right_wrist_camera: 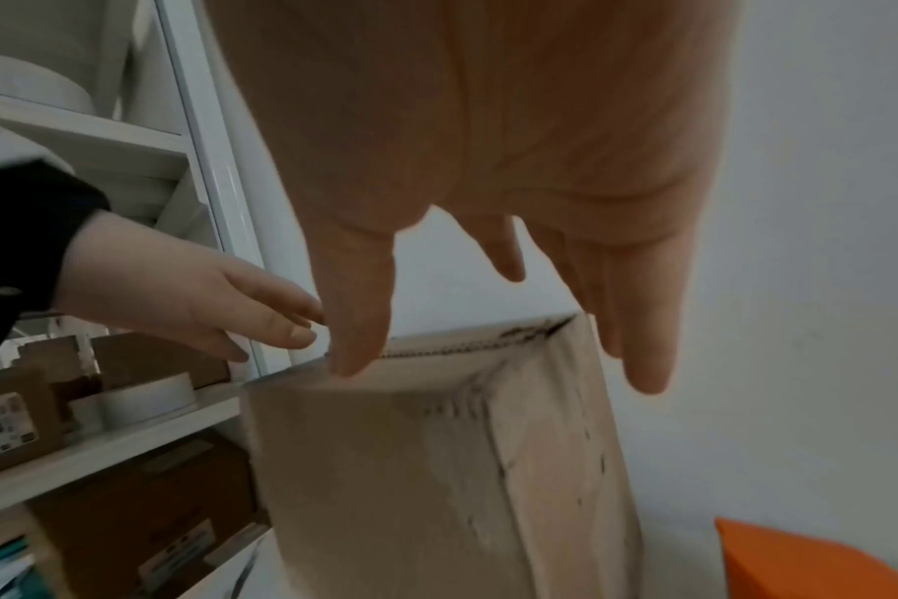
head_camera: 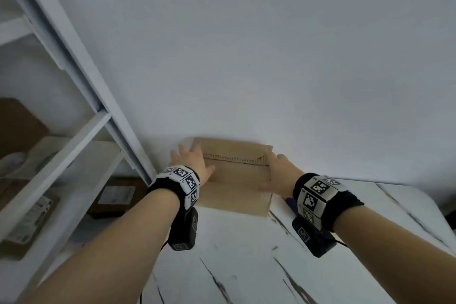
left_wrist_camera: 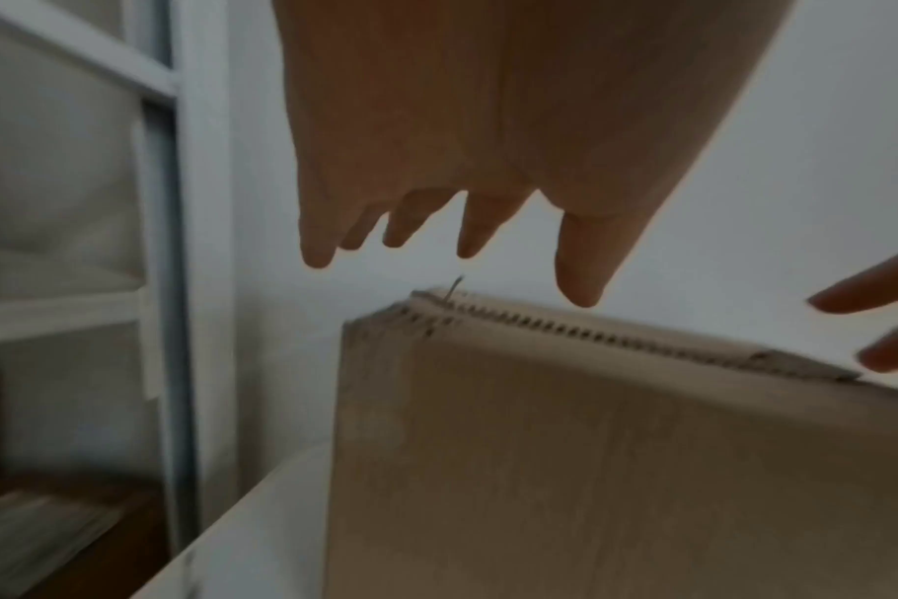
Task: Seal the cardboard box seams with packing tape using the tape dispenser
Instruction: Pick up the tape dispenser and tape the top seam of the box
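A brown cardboard box [head_camera: 237, 180] stands at the far edge of the table, against the wall, with corrugated flap edges showing along its top. My left hand [head_camera: 191, 163] reaches to its upper left corner, fingers straight and spread. In the left wrist view the left hand [left_wrist_camera: 462, 162] hovers just above the box [left_wrist_camera: 590, 466] without gripping it. My right hand [head_camera: 278, 170] is at the box's right side, also flat and open. In the right wrist view its thumb [right_wrist_camera: 357, 324] reaches down to the top edge of the box [right_wrist_camera: 437, 466]. No tape dispenser is clearly identifiable.
The white marbled table [head_camera: 246, 254] extends toward me. A white shelf unit [head_camera: 74, 131] stands close on the left, holding cardboard boxes and white rolls [right_wrist_camera: 144, 399]. A small purple object [head_camera: 290, 201] peeks out under my right wrist. An orange object [right_wrist_camera: 816, 563] lies to the box's right.
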Motion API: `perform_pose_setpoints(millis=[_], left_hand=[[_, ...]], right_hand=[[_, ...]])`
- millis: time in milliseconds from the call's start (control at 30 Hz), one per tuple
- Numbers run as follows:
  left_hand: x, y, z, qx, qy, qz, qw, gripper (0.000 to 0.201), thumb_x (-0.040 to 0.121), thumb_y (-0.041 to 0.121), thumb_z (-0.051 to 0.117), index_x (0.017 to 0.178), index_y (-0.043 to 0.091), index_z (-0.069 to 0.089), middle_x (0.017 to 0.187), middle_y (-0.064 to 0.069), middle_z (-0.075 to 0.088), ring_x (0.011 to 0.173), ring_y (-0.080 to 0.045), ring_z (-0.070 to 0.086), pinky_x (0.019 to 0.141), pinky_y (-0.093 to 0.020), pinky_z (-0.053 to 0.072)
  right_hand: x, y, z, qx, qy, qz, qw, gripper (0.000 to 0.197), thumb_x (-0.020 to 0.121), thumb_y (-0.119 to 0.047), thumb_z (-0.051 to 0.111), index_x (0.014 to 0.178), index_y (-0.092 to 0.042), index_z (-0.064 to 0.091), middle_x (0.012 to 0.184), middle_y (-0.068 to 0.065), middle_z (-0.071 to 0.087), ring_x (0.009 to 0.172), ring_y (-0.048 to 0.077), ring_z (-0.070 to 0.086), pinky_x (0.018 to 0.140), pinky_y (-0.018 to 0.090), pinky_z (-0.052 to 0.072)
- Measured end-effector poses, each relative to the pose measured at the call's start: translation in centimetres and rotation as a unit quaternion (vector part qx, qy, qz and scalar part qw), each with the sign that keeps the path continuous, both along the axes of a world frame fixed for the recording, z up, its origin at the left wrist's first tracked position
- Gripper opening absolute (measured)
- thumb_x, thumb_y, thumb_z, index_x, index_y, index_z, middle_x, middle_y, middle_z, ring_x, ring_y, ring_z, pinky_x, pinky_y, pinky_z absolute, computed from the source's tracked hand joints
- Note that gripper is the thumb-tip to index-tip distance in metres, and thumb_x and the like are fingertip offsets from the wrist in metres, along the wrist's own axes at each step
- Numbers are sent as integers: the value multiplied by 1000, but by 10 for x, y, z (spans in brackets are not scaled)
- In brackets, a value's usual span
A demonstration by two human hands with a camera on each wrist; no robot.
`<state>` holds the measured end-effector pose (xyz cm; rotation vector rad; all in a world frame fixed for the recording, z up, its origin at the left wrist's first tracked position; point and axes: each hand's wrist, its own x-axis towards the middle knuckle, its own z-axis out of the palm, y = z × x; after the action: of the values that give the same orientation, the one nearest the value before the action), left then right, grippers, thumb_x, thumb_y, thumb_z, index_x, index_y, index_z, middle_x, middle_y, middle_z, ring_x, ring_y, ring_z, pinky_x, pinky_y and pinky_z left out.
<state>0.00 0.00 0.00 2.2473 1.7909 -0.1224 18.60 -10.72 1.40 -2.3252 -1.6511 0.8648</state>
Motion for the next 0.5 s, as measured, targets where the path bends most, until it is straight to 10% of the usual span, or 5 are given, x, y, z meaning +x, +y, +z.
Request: perform_pose_setpoints(millis=[233, 500], left_hand=[[0, -4, -20, -47, -33, 57, 997, 78, 84, 52, 55, 142, 11, 22, 129, -20, 46, 115, -37, 50, 96, -42, 44], [-3, -30, -20, -73, -48, 75, 993, 95, 82, 65, 47, 149, 16, 2, 142, -20, 31, 123, -37, 46, 100, -42, 41]], right_hand=[[0, -2, -23, 15, 52, 6, 998, 104, 72, -30, 77, 148, -15, 7, 134, 17, 41, 117, 31, 50, 95, 36, 45], [8, -17, -26, 31, 19, -41, 999, 97, 73, -58, 66, 146, -25, 10, 129, 11, 41, 112, 33, 53, 95, 43, 47]])
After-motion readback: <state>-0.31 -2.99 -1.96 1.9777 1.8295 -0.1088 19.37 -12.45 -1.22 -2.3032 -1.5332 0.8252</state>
